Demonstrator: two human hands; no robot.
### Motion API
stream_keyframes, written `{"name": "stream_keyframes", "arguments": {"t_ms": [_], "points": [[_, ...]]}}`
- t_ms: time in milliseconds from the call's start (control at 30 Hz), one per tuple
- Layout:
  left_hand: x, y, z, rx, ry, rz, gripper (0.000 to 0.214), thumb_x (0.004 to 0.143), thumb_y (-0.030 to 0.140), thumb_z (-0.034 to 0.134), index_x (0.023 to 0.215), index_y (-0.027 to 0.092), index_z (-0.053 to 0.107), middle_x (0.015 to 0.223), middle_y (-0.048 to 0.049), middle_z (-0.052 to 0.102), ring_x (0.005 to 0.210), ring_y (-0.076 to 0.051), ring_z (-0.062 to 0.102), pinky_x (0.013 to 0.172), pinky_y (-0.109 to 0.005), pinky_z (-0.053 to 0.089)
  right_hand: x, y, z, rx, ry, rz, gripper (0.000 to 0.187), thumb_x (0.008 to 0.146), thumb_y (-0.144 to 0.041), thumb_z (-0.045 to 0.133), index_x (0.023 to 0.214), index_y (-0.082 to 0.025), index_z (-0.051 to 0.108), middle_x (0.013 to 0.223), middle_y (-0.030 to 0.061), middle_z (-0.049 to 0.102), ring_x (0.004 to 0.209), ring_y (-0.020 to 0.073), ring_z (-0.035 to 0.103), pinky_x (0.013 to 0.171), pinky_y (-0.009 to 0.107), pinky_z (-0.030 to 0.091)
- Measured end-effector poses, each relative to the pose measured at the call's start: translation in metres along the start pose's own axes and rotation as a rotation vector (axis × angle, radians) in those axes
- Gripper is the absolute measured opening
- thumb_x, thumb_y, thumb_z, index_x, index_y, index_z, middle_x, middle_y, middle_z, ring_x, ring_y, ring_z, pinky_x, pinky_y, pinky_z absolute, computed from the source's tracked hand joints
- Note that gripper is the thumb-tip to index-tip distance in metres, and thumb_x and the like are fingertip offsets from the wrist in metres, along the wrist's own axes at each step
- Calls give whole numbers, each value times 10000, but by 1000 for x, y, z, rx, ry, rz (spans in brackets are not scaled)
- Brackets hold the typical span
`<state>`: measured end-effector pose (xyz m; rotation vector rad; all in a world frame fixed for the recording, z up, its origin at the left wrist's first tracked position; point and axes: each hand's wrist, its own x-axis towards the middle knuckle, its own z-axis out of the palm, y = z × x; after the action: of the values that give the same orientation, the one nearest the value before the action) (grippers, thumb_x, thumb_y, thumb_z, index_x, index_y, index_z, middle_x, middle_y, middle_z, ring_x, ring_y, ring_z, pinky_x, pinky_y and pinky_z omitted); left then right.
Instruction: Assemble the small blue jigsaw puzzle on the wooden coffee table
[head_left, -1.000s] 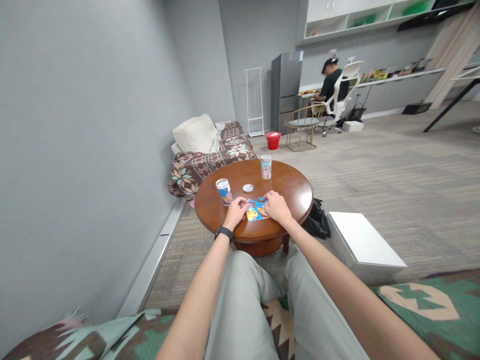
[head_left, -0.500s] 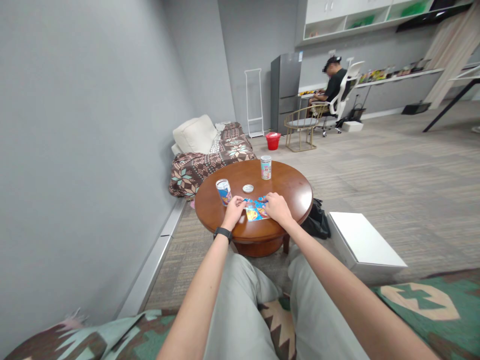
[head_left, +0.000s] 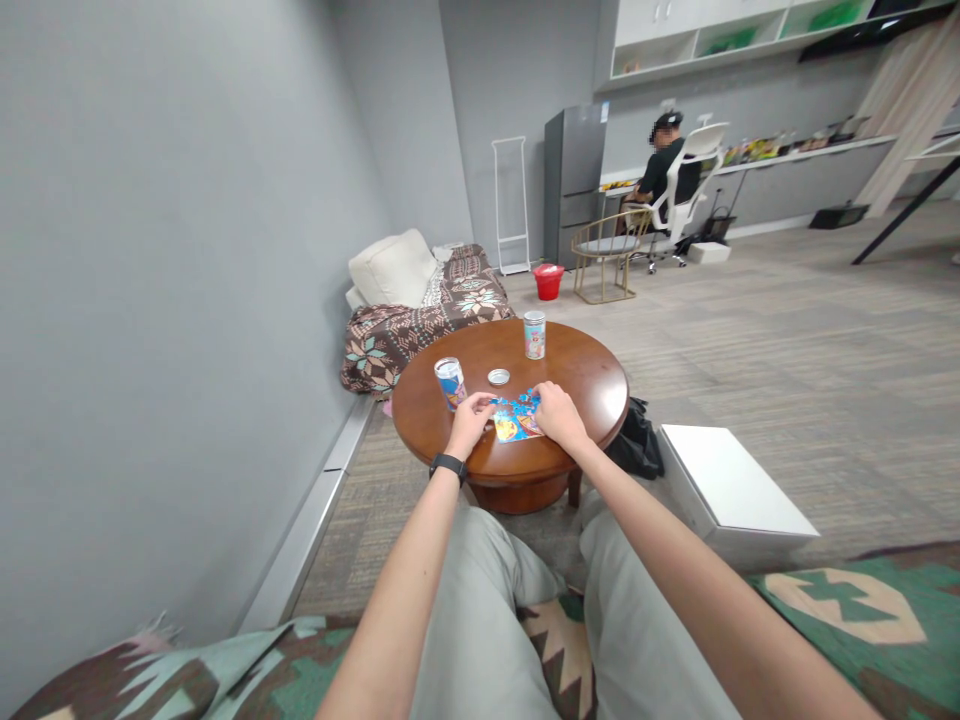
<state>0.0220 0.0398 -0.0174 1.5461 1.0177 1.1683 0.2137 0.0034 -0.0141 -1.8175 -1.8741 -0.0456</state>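
A partly joined jigsaw puzzle [head_left: 510,430], blue with yellow and red figures, lies flat on the round brown table [head_left: 427,440]. Loose blue puzzle pieces [head_left: 517,406] are scattered along its far edge. My left hand [head_left: 471,420] is closed in a pinch on a small blue piece by the puzzle's left side. Over the right part of the puzzle, my right hand [head_left: 559,414] has its fingers curled together on a blue piece, hiding what lies beneath. An open printed can [head_left: 451,386] stands beyond my left hand. Its silver lid [head_left: 499,377] lies farther back.
A second printed can [head_left: 535,338], lidded, stands toward the table's far side. A white box [head_left: 735,475] and a black bag [head_left: 637,440] are on the floor to the right. Behind are a patterned sofa [head_left: 420,320], a red bucket [head_left: 548,284] and a seated person [head_left: 664,170].
My right hand has shifted slightly at the loose pieces, and my left fingers have moved a little at the puzzle's left side. The view has drifted slightly; both cans stay put.
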Motion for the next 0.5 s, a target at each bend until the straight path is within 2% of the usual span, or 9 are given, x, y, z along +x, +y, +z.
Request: {"name": "stream_keyframes", "arguments": {"t_ms": [200,333,500], "points": [[0,1,1,-16,20,32,195,765,234,663,942,153,665,771,-18,636,625,-105,586,589,-215,484,0,1,3,0,21,-13,254,845,-60,412,1028,-142,568,1040,108,601,967,225,524,839,309,376],[0,2,1,-64,15,26,178,757,288,689,850,160,607,713,1,616,584,-104,584,586,-227,486,0,1,3,0,19,-13,263,837,-56,412,1035,-145,560,1040,110,594,963,224,518,830,309,373],[-1,3,2,-44,14,-25,204,775,341,679,822,167,582,738,-25,663,642,-142,641,630,-262,510,0,0,2,-28,3,-17,271,827,-52,415,1039,-141,558,1046,118,586,964,228,507,823,314,368]]}}
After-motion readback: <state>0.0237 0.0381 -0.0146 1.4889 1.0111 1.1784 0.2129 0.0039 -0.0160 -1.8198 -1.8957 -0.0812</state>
